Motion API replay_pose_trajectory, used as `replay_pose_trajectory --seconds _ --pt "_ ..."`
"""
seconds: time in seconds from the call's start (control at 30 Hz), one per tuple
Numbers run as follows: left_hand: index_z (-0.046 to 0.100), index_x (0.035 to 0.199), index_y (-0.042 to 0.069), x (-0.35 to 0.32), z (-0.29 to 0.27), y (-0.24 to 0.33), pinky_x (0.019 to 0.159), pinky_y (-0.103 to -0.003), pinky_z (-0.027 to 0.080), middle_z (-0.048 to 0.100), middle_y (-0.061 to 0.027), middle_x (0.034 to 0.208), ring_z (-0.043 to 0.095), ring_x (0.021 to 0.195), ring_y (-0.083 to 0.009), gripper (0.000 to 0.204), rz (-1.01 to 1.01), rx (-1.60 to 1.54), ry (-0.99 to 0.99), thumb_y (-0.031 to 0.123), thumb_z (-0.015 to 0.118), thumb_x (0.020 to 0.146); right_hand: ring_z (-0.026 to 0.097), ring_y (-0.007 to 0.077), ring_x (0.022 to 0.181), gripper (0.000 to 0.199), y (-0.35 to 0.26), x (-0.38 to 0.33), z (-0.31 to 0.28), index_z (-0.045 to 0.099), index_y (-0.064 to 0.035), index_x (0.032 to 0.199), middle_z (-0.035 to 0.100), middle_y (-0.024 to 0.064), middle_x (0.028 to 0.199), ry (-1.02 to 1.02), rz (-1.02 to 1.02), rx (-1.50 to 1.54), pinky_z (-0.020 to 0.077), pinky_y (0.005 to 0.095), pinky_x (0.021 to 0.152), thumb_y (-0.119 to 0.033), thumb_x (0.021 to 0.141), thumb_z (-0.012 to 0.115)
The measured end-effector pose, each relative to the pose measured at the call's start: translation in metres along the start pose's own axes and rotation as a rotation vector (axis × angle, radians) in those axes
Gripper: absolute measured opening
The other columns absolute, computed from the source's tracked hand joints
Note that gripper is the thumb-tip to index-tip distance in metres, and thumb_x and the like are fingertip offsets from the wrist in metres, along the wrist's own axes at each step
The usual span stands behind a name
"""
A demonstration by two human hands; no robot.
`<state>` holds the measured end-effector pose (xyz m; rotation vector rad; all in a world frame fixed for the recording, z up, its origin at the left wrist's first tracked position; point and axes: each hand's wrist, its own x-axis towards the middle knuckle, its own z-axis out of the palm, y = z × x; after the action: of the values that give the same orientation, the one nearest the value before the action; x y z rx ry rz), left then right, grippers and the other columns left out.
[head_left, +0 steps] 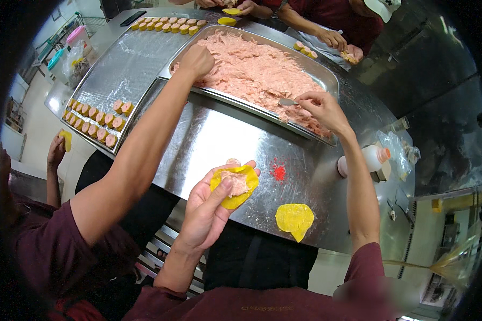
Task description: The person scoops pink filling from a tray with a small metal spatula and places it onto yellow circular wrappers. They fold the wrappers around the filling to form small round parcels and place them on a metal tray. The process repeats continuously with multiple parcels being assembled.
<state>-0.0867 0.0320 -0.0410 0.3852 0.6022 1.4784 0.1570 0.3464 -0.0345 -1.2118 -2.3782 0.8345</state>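
Note:
In my left hand (pixel 206 208) lies a round yellow dumpling wrapper (pixel 245 197), with the thumb pressing a lump of pink minced filling (pixel 236 183) on it. My right hand (pixel 325 111) reaches to the near right part of a large metal tray (pixel 241 107). It grips a small metal spreader (pixel 288 102), whose blade touches the pink minced meat (pixel 257 67) heaped in the tray. On the table to the right of my left hand, a loose stack of yellow wrappers (pixel 294 218) lies flat, near a small pile of red bits (pixel 278 170).
A co-worker's arm (pixel 155 128) crosses from the left into the tray. Filled yellow dumplings (pixel 93 113) line a film-covered tray (pixel 134 59) at left. Other people's hands (pixel 334 40) work across the table. A white bottle (pixel 372 157) and plastic bags (pixel 399 150) stand at right.

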Motion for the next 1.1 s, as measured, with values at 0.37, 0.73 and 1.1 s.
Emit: replay_pose_trajectory --seconds 0.37,0.73,1.1 --pt "0.045 0.152 -0.004 0.001 -0.002 -0.001 0.124 -0.046 0.046 0.054 -0.0306 0.156 0.053 0.148 -0.0391 0.042 0.002 -0.085 -0.035 0.011 0.054 0.113 0.063 0.0065 0.082 0.025 -0.010 0.009 0.014 0.080 0.0008 0.112 0.075 0.0002 0.094 -0.092 -0.072 0.177 0.0506 0.0244 0.075 -0.021 0.106 0.069" --pt "0.046 0.150 -0.008 0.000 0.001 0.002 0.128 -0.045 0.041 0.053 -0.0289 0.157 0.052 0.150 -0.0346 0.044 0.049 0.013 0.009 0.013 0.055 0.113 0.042 -0.0004 0.061 0.018 -0.066 -0.082 0.002 0.078 -0.0045 0.116 0.059 -0.0077 0.079 -0.042 0.084 0.662 0.0315 0.0214 0.052 -0.017 0.107 0.069" --pt "0.050 0.139 -0.009 0.089 -0.009 -0.026 0.121 -0.044 0.047 0.062 -0.0241 0.136 0.061 0.133 -0.0322 0.037 0.116 -0.222 0.211 0.014 0.056 0.111 0.067 0.0102 0.079 0.022 -0.069 -0.061 0.003 0.079 0.0014 0.109 0.077 0.0067 0.088 0.168 -0.133 0.065 0.0524 0.0273 0.073 -0.017 0.101 0.069"
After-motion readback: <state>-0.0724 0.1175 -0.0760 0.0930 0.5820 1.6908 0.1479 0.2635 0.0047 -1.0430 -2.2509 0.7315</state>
